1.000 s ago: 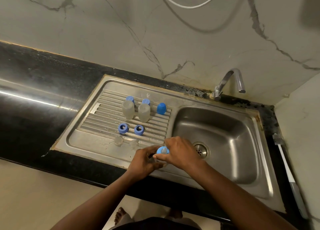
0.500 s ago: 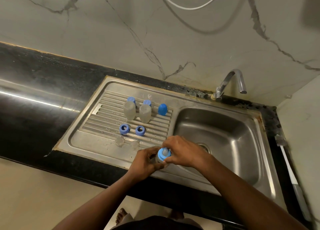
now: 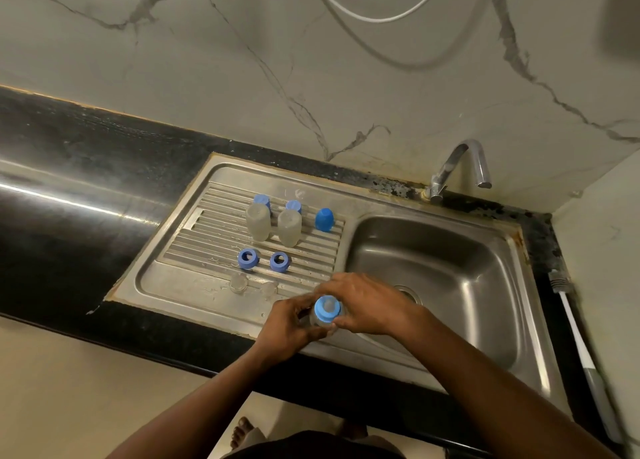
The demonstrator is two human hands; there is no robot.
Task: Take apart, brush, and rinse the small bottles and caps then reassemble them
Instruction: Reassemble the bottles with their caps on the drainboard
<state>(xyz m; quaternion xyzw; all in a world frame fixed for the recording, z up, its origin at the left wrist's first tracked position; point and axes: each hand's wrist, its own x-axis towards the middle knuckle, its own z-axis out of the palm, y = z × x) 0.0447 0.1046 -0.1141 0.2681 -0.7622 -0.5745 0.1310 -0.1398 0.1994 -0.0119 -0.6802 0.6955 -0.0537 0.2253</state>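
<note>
My left hand [image 3: 289, 323] grips the clear body of a small bottle [image 3: 320, 322] above the sink's front rim. My right hand [image 3: 367, 303] holds its blue ring cap [image 3: 326, 308], which has a pale teat in the middle. On the ribbed drainboard [image 3: 194, 244] stand two clear bottles [image 3: 258, 222] [image 3: 289, 227], with two blue caps [image 3: 262, 200] [image 3: 293, 205] behind them and a third blue cap [image 3: 324, 219] to their right. Two blue ring collars [image 3: 248, 258] [image 3: 280, 262] lie in front, and two clear teats [image 3: 238, 282] [image 3: 268, 288] nearer me.
The steel basin [image 3: 450, 271] with its drain lies right of my hands, under a chrome tap [image 3: 460, 164] at the back. A white-handled brush [image 3: 575, 330] rests on the black counter along the right wall. Black countertop [image 3: 69, 199] stretches left.
Both hands with the bottle have drifted slightly toward the front rim, and the blue cap's top now faces the camera more fully. Items on the drainboard have not moved.
</note>
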